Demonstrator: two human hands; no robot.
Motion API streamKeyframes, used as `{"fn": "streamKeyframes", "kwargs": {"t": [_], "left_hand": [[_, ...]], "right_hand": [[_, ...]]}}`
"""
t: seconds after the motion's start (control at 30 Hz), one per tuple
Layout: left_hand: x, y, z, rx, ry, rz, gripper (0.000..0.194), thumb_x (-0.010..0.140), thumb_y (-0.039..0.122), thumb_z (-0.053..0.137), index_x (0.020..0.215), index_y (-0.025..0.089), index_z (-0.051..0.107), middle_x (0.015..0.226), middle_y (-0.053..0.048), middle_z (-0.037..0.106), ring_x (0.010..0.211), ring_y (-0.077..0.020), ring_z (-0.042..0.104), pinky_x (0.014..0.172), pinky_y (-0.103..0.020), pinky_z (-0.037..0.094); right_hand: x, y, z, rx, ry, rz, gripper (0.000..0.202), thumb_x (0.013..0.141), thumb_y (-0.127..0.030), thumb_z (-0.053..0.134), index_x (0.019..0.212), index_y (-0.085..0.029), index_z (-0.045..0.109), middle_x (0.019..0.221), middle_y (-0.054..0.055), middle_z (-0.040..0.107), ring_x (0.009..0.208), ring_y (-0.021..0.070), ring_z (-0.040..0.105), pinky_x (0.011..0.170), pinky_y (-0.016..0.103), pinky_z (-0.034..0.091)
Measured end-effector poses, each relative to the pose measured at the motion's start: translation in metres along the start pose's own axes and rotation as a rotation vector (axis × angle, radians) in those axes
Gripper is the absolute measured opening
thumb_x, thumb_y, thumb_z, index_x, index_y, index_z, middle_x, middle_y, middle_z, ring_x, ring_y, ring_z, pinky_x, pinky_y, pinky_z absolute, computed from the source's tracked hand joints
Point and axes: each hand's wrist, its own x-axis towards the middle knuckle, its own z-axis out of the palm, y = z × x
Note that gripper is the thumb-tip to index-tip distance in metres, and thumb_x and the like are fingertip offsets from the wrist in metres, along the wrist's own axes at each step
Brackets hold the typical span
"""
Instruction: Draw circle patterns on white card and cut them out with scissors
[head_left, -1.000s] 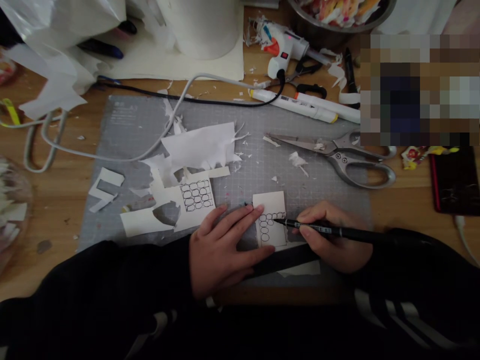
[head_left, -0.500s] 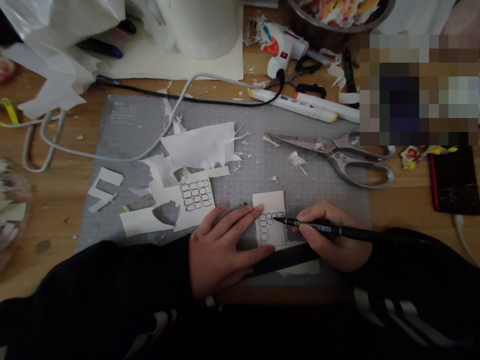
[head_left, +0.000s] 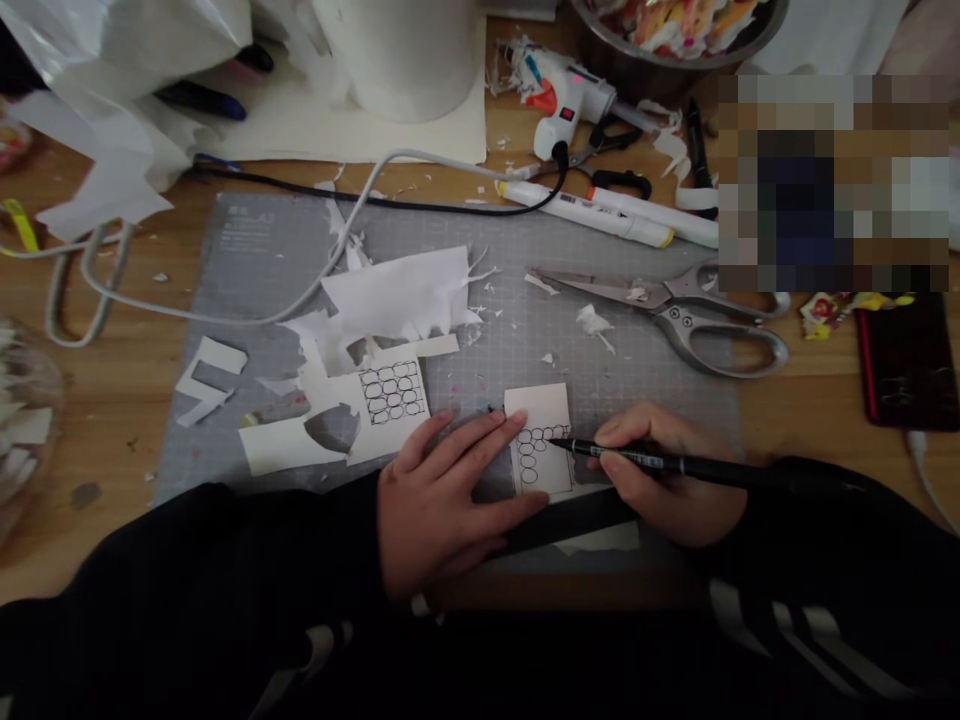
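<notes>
A small white paper card (head_left: 541, 405) with rows of black-inked ovals lies on the grey cutting mat (head_left: 255, 235). My left hand (head_left: 446, 490) is spread flat, its fingertips touching the card's left edge and lower part. Between thumb and fingers, my right hand (head_left: 660, 470) grips a black fine-tip pen (head_left: 637, 457), whose point meets the card among the ovals. Just left of my left hand is a cut white paper sheet (head_left: 289, 447) bearing a finished-looking grid of ovals. A dark strip (head_left: 562, 520) runs beneath my left hand and along the card's lower edge.
Large scissors (head_left: 675, 300) lie open beyond my right hand. Behind them are white markers (head_left: 592, 212) and a glue gun (head_left: 566, 105) with its cord. Paper scraps (head_left: 405, 290) litter the mat. A phone (head_left: 907, 360) rests at the right; a metal bowl (head_left: 675, 55) stands at the back.
The pen tip has shifted very slightly to the right on the card. My left hand stays in place.
</notes>
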Motion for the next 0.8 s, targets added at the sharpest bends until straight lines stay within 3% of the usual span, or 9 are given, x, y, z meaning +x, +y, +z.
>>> {"fn": "streamKeyframes", "kwargs": {"t": [0.27,0.43,0.53,0.67,0.8], "left_hand": [[0.001,0.001,-0.001,-0.005,0.002,-0.005,0.032,0.079,0.04,0.066,0.111,0.043,0.062,0.147,-0.003,0.04,0.127,-0.0248,0.044,0.109,-0.043,0.02],[0.0,0.001,-0.001,0.005,-0.003,-0.008,0.033,0.078,0.04,0.067,0.111,0.044,0.062,0.147,-0.003,0.041,0.127,-0.0254,0.044,0.108,-0.044,0.022],[0.0,0.001,-0.001,-0.006,-0.002,-0.004,0.035,0.077,0.04,0.069,0.111,0.043,0.062,0.147,-0.003,0.04,0.127,-0.0255,0.044,0.108,-0.044,0.022],[0.0,0.001,-0.001,-0.019,-0.002,-0.011,0.041,0.072,0.037,0.073,0.111,0.042,0.062,0.147,-0.004,0.04,0.128,-0.0256,0.044,0.108,-0.044,0.021],[0.001,0.001,-0.001,-0.029,0.007,-0.006,0.043,0.07,0.036,0.075,0.111,0.041,0.061,0.146,-0.007,0.042,0.129,-0.025,0.043,0.109,-0.043,0.02]], "right_hand": [[-0.003,0.003,0.001,0.018,0.017,0.018,0.006,0.078,-0.022,0.056,0.073,-0.024,0.054,0.057,-0.002,0.064,0.054,0.0134,0.06,0.048,0.026,0.046],[-0.003,0.008,0.002,0.013,0.058,-0.037,0.007,0.078,-0.024,0.055,0.071,-0.024,0.054,0.054,-0.003,0.062,0.049,0.0128,0.058,0.042,0.024,0.042],[-0.002,0.011,-0.001,-0.001,0.022,-0.06,0.006,0.079,-0.022,0.056,0.073,-0.024,0.056,0.055,-0.002,0.063,0.051,0.0135,0.06,0.044,0.025,0.045],[-0.001,0.014,-0.005,0.051,0.065,-0.099,0.007,0.081,-0.021,0.055,0.074,-0.024,0.056,0.062,0.0,0.066,0.056,0.0156,0.063,0.048,0.027,0.049],[0.002,0.011,-0.005,0.03,0.061,-0.104,0.008,0.078,-0.02,0.056,0.071,-0.025,0.054,0.055,-0.002,0.063,0.053,0.0154,0.062,0.044,0.026,0.046]]}}
